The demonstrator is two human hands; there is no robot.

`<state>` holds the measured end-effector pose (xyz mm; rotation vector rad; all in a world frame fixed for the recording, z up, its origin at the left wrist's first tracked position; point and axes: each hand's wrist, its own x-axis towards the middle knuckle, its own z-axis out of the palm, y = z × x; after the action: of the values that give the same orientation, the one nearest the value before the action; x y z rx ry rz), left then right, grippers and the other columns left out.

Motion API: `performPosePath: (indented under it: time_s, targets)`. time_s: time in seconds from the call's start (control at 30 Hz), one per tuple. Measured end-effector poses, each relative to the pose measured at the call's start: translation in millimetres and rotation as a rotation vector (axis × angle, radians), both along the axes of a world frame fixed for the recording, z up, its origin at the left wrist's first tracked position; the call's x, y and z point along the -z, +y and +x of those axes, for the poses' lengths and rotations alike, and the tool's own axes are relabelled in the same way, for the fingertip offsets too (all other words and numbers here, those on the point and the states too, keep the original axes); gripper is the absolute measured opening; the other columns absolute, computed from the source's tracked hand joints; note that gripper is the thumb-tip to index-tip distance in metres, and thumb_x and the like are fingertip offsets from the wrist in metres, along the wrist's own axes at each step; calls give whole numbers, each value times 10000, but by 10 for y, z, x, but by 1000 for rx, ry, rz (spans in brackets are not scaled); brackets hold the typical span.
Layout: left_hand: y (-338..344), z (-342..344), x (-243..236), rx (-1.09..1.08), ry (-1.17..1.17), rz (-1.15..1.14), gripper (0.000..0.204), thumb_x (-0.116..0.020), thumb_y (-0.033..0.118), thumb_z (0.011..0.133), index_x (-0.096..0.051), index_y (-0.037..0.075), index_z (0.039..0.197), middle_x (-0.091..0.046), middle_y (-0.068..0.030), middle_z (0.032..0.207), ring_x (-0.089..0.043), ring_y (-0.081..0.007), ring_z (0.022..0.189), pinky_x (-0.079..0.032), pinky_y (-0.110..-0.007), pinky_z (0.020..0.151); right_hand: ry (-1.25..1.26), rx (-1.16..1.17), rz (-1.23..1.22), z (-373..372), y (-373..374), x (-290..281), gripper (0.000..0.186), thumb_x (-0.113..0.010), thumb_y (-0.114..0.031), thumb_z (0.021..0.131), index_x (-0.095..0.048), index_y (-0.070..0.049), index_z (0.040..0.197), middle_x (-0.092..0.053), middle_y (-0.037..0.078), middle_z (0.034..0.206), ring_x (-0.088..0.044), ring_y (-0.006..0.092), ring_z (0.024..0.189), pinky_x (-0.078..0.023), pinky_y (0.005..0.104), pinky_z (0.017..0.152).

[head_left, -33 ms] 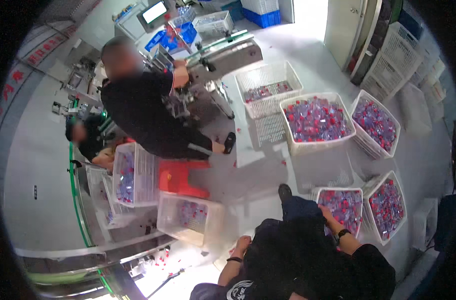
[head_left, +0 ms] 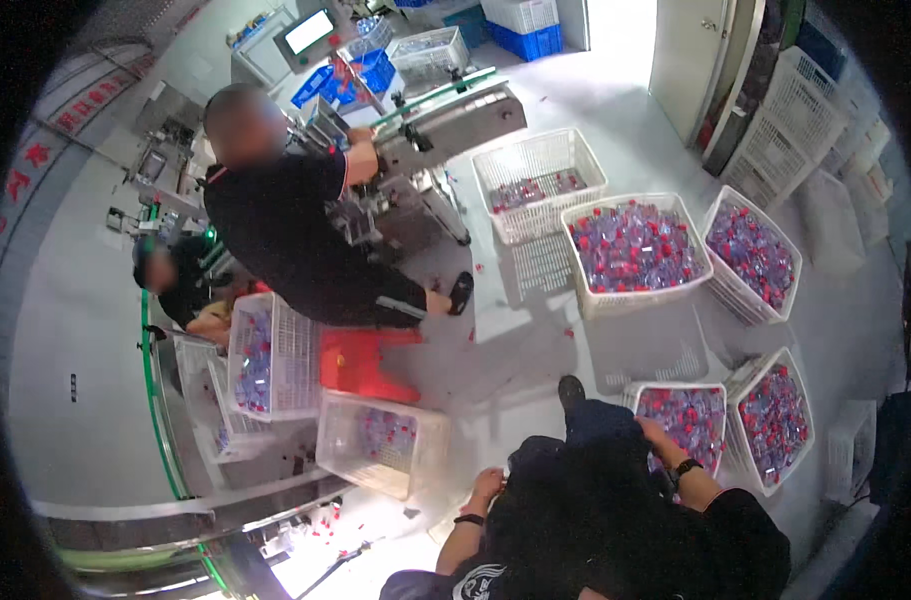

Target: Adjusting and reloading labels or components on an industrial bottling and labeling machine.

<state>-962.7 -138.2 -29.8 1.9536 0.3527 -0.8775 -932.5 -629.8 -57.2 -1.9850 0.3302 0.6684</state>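
Note:
My left hand (head_left: 489, 484) is low beside my dark clothing (head_left: 585, 500), with its fingers curled; what is inside them, if anything, is too small to make out. My right hand (head_left: 655, 437) rests at my dark trousers, its fingertips hidden against the cloth. Just beside it is a white basket (head_left: 683, 386) of small clear bottles with red caps. A second full basket (head_left: 770, 420) stands to its right. My dark shoe (head_left: 571, 388) is on the grey floor ahead of my hands.
A co-worker (head_left: 275, 230) leans at a conveyor machine (head_left: 455, 125); another person (head_left: 175, 285) sits at left. Baskets (head_left: 635, 295) (head_left: 750, 260) of bottles stand ahead, others (head_left: 430, 450) at left by a red stool (head_left: 360, 360). An open door (head_left: 680, 70) is at back; a bright bench (head_left: 305, 560) at lower left.
The co-workers, machines and baskets sit slightly lower in the picture, as from a small head movement. My hands hold nearly the same pose.

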Motion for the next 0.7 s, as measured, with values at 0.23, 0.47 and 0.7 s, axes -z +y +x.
performPosePath:
  time_s: [0.23, 0.47, 0.7]
  targets:
    - [-988, 1963, -955, -337, 6, -240, 282, -487, 194, 907, -539, -3, 1101, -651, -94, 814, -592, -138, 644, -480, -268, 562, 158, -342, -34, 887, -153, -593, 335, -420, -217, 892, -621, -16, 1070, -598, 186, 1157, -574, 294, 1077, -442, 399, 882]
    - [-695, 2379, -535, -27, -48, 109, 244, -509, 203, 846, -623, 17, 956, -657, -101, 791, -620, -185, 709, -486, -335, 637, 319, 302, 278, 1433, 7, -626, 364, -552, -350, 872, -634, -58, 1073, -656, 56, 1005, -579, 203, 920, -451, 367, 826]
    - [-73, 2789, -209, -2, 128, 119, 262, -508, 227, 790, -622, 28, 663, -624, -188, 693, -633, -300, 642, -488, -426, 626, 64, 58, 122, 2272, -224, 197, 367, -540, -319, 864, -608, -21, 1065, -649, 76, 958, -560, 200, 872, -443, 363, 790]
